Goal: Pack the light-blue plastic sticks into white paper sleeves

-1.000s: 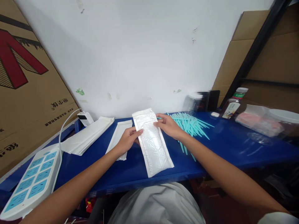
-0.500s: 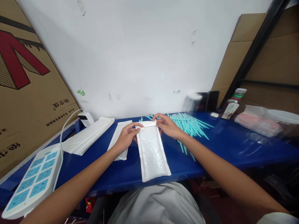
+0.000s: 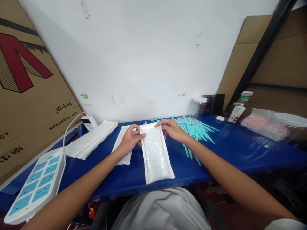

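Note:
A white bubble mailer (image 3: 157, 156) lies lengthwise before me on the blue table, its far end between my hands. My left hand (image 3: 130, 139) pinches its upper left edge, thumb on top and other fingers partly hidden behind. At the upper right corner, my right hand (image 3: 172, 130) grips the mailer near its top strip, index finger laid across it. Another white mailer (image 3: 124, 158) rests flat to the left, partly covered by my left hand. Just beyond my right hand is a loose heap of thin turquoise sticks (image 3: 195, 127).
A stack of flat white mailers (image 3: 92, 140) and a power strip (image 3: 35, 188) with a cable occupy the left side. On the right stand a bottle (image 3: 238, 108), a clear jar (image 3: 196, 107) and a bag with pink contents (image 3: 265, 124). A white wall (image 3: 153, 64) rises behind the table.
My left fingers have shifted from the mailer's top strip down onto its left edge. My right index finger now lies flatter across the top. The mailer has barely moved.

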Motion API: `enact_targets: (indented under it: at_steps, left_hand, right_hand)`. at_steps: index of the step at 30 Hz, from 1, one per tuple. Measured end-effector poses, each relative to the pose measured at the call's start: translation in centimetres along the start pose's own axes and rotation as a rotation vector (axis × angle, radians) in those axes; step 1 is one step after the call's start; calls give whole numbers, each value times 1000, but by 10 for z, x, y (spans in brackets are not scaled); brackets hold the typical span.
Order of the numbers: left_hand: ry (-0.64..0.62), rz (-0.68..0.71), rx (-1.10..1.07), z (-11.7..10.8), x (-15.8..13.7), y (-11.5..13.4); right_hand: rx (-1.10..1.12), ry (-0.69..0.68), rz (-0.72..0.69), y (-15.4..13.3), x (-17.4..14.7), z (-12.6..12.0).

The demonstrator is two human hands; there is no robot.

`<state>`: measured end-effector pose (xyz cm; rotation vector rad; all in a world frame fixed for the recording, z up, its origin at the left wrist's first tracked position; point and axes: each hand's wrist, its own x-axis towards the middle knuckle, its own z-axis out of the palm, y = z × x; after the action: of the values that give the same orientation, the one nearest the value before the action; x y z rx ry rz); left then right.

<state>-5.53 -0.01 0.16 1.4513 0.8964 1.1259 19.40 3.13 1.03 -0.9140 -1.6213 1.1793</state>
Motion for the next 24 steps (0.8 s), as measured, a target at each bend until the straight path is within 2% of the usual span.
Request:
enact_targets:
  at_steps: [3, 6, 9, 11, 13, 15, 17, 18, 20, 21, 24]
  left_hand:
    - [31, -117, -25, 0, -2, -1]
    - [-80, -248, 2, 3, -6, -4]
    - [-161, -247, 30, 6, -7, -6]
    - [-113, -208, 23, 0, -3, -2]
    - [-15, -178, -9, -17, 3, 7]
    - [127, -157, -30, -43, 9, 21]
    - [183, -226, 6, -72, 12, 34]
    - [209, -306, 48, -85, 13, 39]
    - [191, -479, 168, -105, 14, 43]
    - [179, -523, 258, -111, 14, 43]
    - [201, -492, 528, -118, 14, 34]
  right_hand:
    - [93, 42, 5, -2, -1, 1]
    - [180, 69, -6, -5, -2, 0]
    - [249, 39, -10, -8, -4, -2]
    - [289, -11, -11, -11, -5, -4]
    - [300, -45, -19, -13, -6, -5]
    - [259, -31, -16, -14, -6, -6]
    - [182, 12, 33, -12, -6, -8]
    - [144, 34, 70, -10, -5, -9]
    - [82, 51, 141, -5, -3, -10]
    - [57, 47, 165, -2, -2, -11]
    - [-3, 16, 183, 4, -1, -11]
